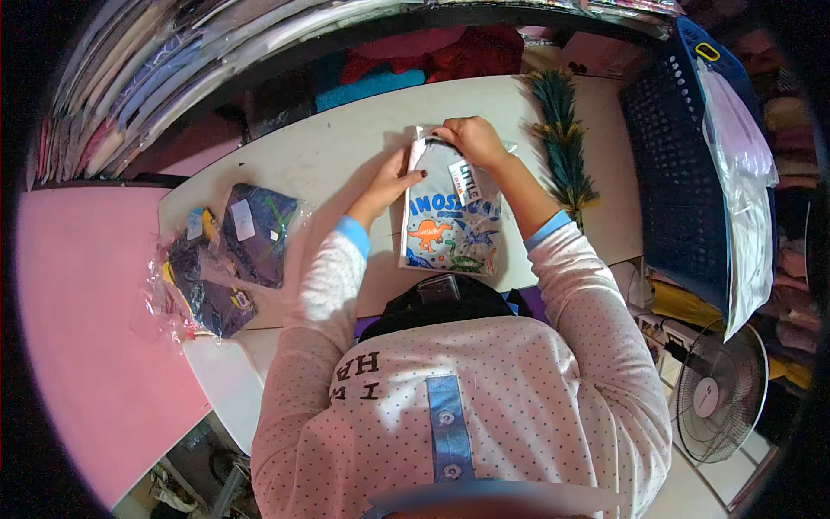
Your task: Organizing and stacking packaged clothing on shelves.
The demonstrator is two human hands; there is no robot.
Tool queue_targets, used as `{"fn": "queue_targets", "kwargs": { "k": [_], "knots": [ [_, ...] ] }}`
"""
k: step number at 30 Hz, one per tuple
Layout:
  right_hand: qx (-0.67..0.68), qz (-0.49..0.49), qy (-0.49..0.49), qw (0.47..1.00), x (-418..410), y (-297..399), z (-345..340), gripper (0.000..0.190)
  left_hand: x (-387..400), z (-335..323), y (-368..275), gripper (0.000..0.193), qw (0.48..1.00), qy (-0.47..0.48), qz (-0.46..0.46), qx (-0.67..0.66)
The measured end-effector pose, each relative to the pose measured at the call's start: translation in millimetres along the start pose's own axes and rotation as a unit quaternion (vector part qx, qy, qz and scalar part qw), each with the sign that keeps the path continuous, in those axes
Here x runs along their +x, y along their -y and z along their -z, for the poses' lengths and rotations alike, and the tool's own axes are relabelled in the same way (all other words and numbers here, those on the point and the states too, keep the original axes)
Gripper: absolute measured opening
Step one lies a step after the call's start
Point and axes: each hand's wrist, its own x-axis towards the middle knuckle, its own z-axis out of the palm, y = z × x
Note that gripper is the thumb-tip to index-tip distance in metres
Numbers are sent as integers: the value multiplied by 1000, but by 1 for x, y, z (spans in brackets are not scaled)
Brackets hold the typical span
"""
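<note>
A folded grey children's shirt with dinosaur prints lies in a clear plastic bag on the white table, close to my body. My left hand grips the bag's left edge, its thumb on top and the other fingers mostly hidden beyond the edge. At the bag's top end, my right hand has its fingers curled onto the plastic. A white printed tag rests over the shirt front, just below my right hand.
Several dark bagged garments lie at the table's left. Dark green artificial foliage is on the right, before a blue perforated basket with plastic draped over it. An electric fan stands lower right. Packed fabrics fill the shelf above.
</note>
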Motion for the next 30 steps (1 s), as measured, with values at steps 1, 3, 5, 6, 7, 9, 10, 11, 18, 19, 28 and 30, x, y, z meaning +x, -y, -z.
{"fn": "queue_targets", "kwargs": {
  "k": [1,3,5,6,7,9,10,11,18,19,28,30],
  "knots": [
    [-3,15,-4,1000,0,3,1,35,5,-3,2,42,1000,5,-1,0],
    [-41,-13,44,998,1,5,10,32,10,-7,6,38,981,35,131,-140],
    [-87,-24,-43,995,-5,4,25,31,9,-3,11,36,976,25,137,-169],
    [-72,-175,-87,978,-12,-2,35,40,9,-1,14,35,971,10,156,-179],
    [-75,-177,-91,977,-27,-16,41,40,9,1,16,35,966,-4,175,-188],
    [164,-293,-203,920,-62,-46,42,56,11,0,19,35,964,1,175,-200],
    [290,-304,-178,890,-74,-35,35,64,8,5,21,34,961,-9,178,-213],
    [410,-309,-149,845,-89,-24,28,73,6,10,21,34,962,-8,174,-212],
    [564,-271,-39,779,-107,7,32,34,-11,-1,-2,36,964,31,167,-203],
    [563,-261,-46,783,-107,11,34,34,-15,0,-4,36,967,38,159,-197],
    [584,-193,-76,785,-92,50,110,30,-25,-34,-81,34,964,74,46,-251],
    [564,-179,-85,802,-77,60,142,30,-11,-36,-101,30,964,97,0,-248]
  ]
}}
